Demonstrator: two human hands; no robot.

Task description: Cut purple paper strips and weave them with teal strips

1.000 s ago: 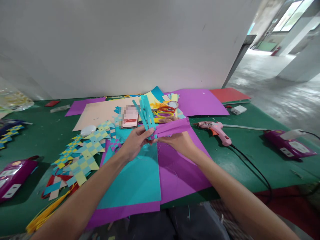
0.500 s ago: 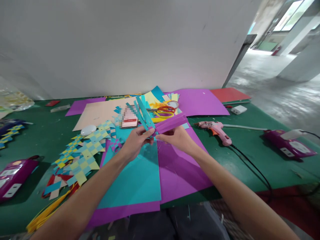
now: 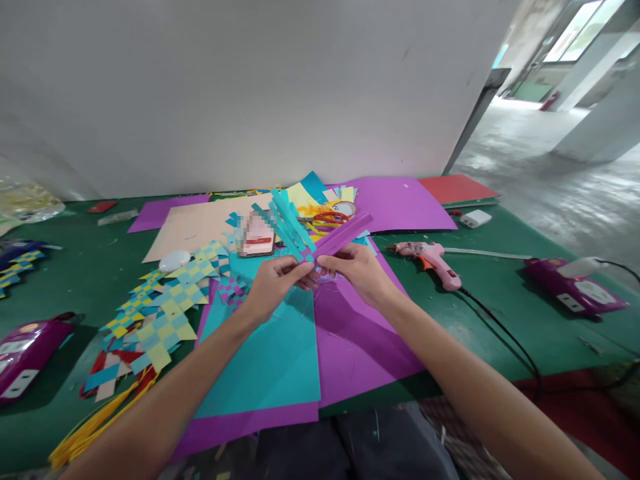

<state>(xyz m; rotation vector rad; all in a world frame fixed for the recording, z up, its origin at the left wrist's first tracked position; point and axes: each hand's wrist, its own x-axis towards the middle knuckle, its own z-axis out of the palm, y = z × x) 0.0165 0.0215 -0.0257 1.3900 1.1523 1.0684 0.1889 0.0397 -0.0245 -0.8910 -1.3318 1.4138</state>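
Observation:
Teal paper strips [image 3: 287,220] and purple paper strips [image 3: 345,237] cross in a small woven check between my two hands, held above the sheets. My left hand [image 3: 280,279] pinches the lower left of the weave between thumb and fingers, with the teal strips fanning up and away. On the other side, my right hand [image 3: 357,272] grips the weave near the base of the purple strips, its thumb on top. Beneath lie a teal sheet [image 3: 265,360] and a purple sheet [image 3: 363,353]. A small purple-and-teal woven piece [image 3: 231,290] rests left of my left hand.
Behind the hands are a phone [image 3: 257,237], red-handled scissors [image 3: 333,218] and a tape roll [image 3: 344,209]. Woven checkered pieces [image 3: 173,327] and a yellow tassel [image 3: 95,423] lie left. To the right are a pink glue gun [image 3: 430,260], its cord and a purple power strip [image 3: 575,287].
The teal strips have spread into a wider fan. My right hand has shifted its grip in toward the weave, and the purple strips now slant up more steeply.

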